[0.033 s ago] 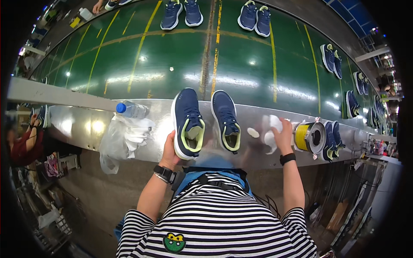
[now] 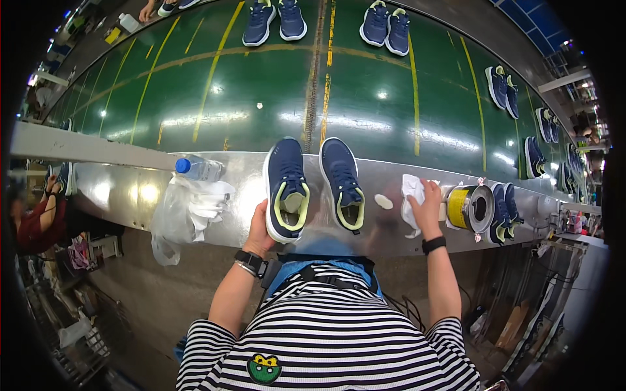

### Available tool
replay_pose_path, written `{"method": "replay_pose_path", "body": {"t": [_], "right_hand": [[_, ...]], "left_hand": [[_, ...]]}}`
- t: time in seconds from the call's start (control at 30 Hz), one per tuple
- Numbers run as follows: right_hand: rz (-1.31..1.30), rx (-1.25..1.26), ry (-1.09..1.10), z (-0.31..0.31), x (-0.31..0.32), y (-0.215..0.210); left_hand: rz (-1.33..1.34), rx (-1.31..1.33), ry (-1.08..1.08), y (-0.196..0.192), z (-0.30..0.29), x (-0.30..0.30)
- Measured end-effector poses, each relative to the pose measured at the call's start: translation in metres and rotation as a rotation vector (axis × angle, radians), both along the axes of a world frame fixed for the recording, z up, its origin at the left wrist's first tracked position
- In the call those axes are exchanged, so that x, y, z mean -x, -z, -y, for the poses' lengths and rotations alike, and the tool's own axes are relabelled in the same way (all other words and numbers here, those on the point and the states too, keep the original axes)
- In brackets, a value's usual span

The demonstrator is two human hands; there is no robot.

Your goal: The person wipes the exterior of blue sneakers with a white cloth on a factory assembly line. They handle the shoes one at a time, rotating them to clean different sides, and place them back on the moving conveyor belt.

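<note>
My left hand (image 2: 259,233) grips the heel end of a navy sneaker (image 2: 284,171) with a white sole and lime-green lining, its toe pointing away from me. Beside it, on the metal ledge (image 2: 254,163), the matching sneaker (image 2: 340,176) stands with neither hand on it. To the right, my right hand (image 2: 427,207) closes on a crumpled white cloth (image 2: 411,199), which hangs down to the ledge. A small flat white pad (image 2: 383,201) lies between the second sneaker and the cloth. Just right of my right hand is an open tin (image 2: 471,207) with a yellow label, lying on its side.
Beyond the ledge runs a green conveyor belt (image 2: 261,78) carrying several pairs of navy sneakers (image 2: 385,27). A blue-capped bottle (image 2: 199,168) and a plastic bag (image 2: 173,218) with white cloths lie to my left. Another pair of sneakers (image 2: 502,212) stands past the tin.
The white cloth and my right hand's fingers have shifted slightly; the cloth looks less blurred and more bunched. The sneaker in my left hand has moved slightly right and toward me.
</note>
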State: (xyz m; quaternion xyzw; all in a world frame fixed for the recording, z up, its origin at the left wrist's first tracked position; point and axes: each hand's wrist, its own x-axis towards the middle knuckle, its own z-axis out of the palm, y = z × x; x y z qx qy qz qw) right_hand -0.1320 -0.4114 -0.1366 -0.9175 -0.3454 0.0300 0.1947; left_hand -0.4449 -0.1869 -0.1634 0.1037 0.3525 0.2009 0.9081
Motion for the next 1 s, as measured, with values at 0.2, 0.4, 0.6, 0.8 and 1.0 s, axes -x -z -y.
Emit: {"method": "replay_pose_path", "body": {"t": [0.2,0.4,0.6,0.8,1.0], "right_hand": [[-0.512,-0.163,-0.603,-0.041,0.103,-0.06],[-0.031,0.187,-0.846,-0.074,0.144,-0.03],[-0.192,0.333,-0.806,-0.097,0.114,-0.031],[-0.862,0.042,-0.344,-0.12,0.028,-0.087],[-0.829,-0.17,-0.325,-0.142,-0.046,-0.096]], "left_hand": [[-0.544,-0.395,0.004,0.057,0.029,0.0],[-0.778,-1.122,0.295,0.051,0.036,-0.028],[-0.58,-0.817,0.568,0.044,0.002,-0.041],[-0.488,-0.649,0.351,0.001,-0.01,-0.06],[-0.526,-0.574,0.391,-0.015,-0.003,-0.066]]}}
